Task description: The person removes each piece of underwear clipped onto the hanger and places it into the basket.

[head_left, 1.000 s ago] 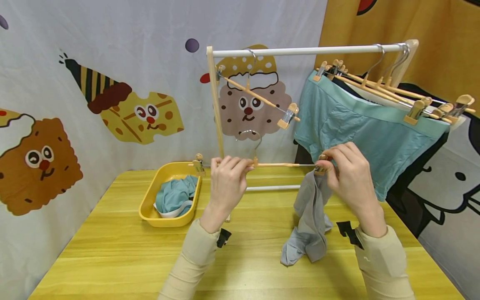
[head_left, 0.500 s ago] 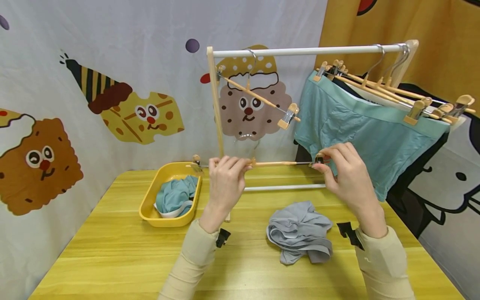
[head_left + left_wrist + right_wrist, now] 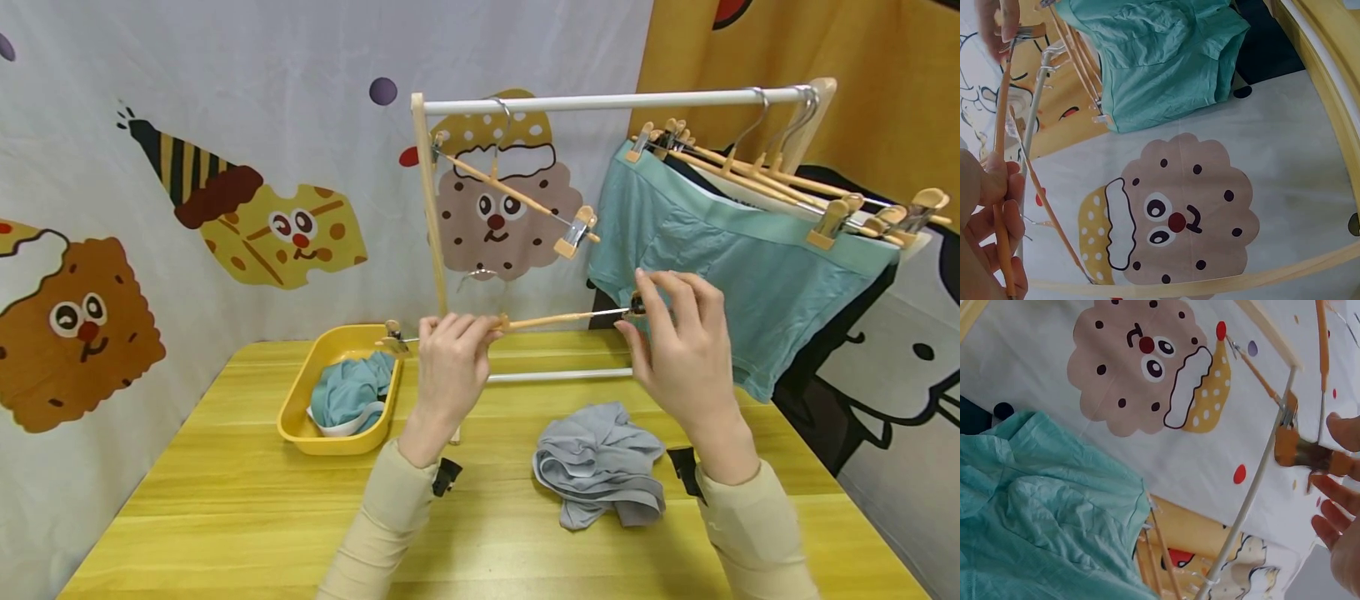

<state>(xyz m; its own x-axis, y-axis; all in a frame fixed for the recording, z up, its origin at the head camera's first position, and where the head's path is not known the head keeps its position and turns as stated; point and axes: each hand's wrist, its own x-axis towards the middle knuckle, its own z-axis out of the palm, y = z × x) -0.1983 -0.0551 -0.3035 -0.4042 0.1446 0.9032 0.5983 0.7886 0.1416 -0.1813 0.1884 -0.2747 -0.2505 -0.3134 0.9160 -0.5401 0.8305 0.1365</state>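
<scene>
Currently, your left hand [image 3: 453, 358] grips the clip hanger [image 3: 551, 320] by its bar, above the table [image 3: 225, 533]. Your right hand [image 3: 686, 350] has thumb and fingers spread around the end clip [image 3: 1311, 452]; contact is unclear. Below, between your forearms, lies crumpled grey cloth [image 3: 600, 467].

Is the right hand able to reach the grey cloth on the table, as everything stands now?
Probably yes: the grey cloth lies uncovered on the table, and nothing seems to stand between it and the right hand, though that hand is at a hanger clip.
</scene>
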